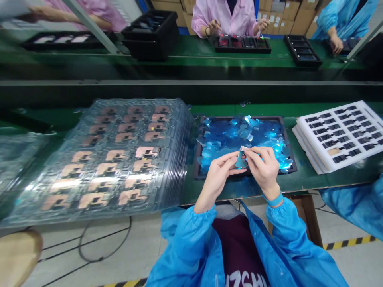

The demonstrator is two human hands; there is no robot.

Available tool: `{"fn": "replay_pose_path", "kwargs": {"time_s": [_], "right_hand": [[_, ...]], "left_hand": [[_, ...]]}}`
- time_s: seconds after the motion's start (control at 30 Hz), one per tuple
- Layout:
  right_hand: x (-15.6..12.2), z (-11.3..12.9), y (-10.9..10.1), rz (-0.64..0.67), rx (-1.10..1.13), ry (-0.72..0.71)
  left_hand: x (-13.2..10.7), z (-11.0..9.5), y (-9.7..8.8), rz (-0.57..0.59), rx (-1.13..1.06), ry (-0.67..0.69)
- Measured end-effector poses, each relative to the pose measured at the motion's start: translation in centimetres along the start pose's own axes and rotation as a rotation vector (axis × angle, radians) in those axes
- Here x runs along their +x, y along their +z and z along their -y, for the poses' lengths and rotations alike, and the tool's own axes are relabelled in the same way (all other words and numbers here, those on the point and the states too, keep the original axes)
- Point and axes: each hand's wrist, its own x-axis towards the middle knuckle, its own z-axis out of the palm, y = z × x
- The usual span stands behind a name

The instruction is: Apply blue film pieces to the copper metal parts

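My left hand [218, 172] and my right hand [262, 167] meet above a black tray [239, 118], pinching a small dark part with a shiny teal face [241, 160] between their fingers. The tray is heaped with crumpled, glossy blue film pieces [242, 137]. To my left lies a stack of clear plastic trays [179, 119] with copper-coloured flat parts [146, 151] in rows of pockets. To my right, a white foam tray [311, 128] holds rows of small black parts [338, 133].
A green bench [299, 183] runs across in front of me, with a dark rail [191, 83] beyond it. Across the line, co-workers in pink and blue gowns [223, 18] handle parts over black trays [242, 44]. Cardboard boxes [278, 20] are stacked behind them. Cables lie on the floor below.
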Motion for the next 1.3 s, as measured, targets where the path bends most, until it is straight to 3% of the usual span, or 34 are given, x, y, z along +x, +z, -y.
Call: {"fn": "replay_pose_path", "kwargs": {"time_s": [0.47, 0.7, 0.83, 0.93, 1.03, 1.13, 1.2, 1.3], "right_hand": [[-0.3, 0.7, -0.8, 0.241, 0.089, -0.098], [-0.8, 0.5, -1.3, 0.289, 0.148, -0.191], [-1.4, 0.4, -1.4, 0.215, 0.234, -0.209], [-1.6, 0.4, -1.0, 0.051, 0.265, -0.083], [-1.0, -1.0, 0.2, -0.102, 0.167, 0.225], [0.0, -3.7, 2.2, 0.02, 0.001, 0.465], [0.4, -5.7, 3.5, 0.128, -0.105, 0.484], [0.3, -7.7, 4.8, 0.161, -0.197, 0.43]], "left_hand": [[1.0, 1.3, -1.0, 0.049, -0.264, -0.085], [1.7, 1.6, -1.6, 0.03, -0.305, -0.071], [2.4, 1.6, -2.0, -0.035, -0.316, -0.05], [3.1, 1.4, -2.2, -0.123, -0.323, -0.01], [2.9, 1.0, -2.1, -0.226, -0.286, 0.083], [0.9, -0.4, -2.2, -0.29, -0.112, 0.189], [-1.2, -2.5, -2.7, -0.304, 0.065, 0.253], [-4.1, -7.3, -5.1, -0.378, 0.38, 0.376]]}}
